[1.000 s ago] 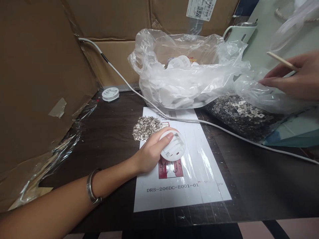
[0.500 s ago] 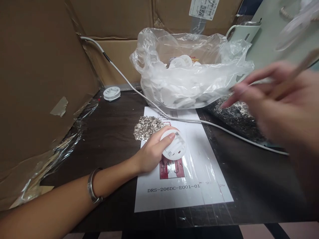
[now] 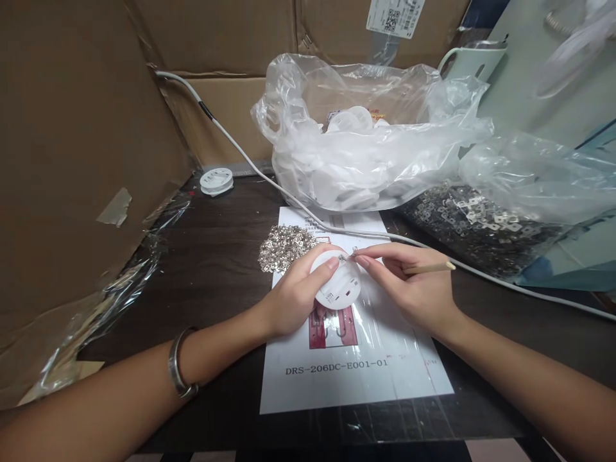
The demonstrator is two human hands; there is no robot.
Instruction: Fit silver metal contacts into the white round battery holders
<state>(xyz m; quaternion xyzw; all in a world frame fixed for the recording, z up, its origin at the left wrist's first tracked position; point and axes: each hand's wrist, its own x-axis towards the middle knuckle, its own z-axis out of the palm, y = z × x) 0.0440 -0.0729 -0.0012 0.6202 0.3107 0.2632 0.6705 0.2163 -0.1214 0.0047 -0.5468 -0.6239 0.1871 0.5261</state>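
My left hand (image 3: 298, 289) is closed on a round white plastic disc (image 3: 347, 289), thumb on its face and fingers underneath. Small slots and printed marks show on the disc. At its upper right edge, the thumb and forefinger of my right hand (image 3: 409, 279) pinch a tiny metal piece (image 3: 350, 256), whose exact shape is hard to make out. A thin wooden stick (image 3: 433, 267) lies across the same hand, its blunt end poking out to the right. Just behind my left hand sits a heap of small metal pieces (image 3: 283, 247).
A printed sheet (image 3: 337, 385) lies below the hands. Behind it stands a clear plastic bag (image 3: 385, 154) of white discs. A bag of metal pieces (image 3: 486, 224) lies to the right. A white cable (image 3: 240, 151) crosses the table; another white disc (image 3: 216, 182) rests at left.
My right hand has come left and down from above the bag of metal pieces to the disc's edge. My left hand and the disc have stayed nearly in place.
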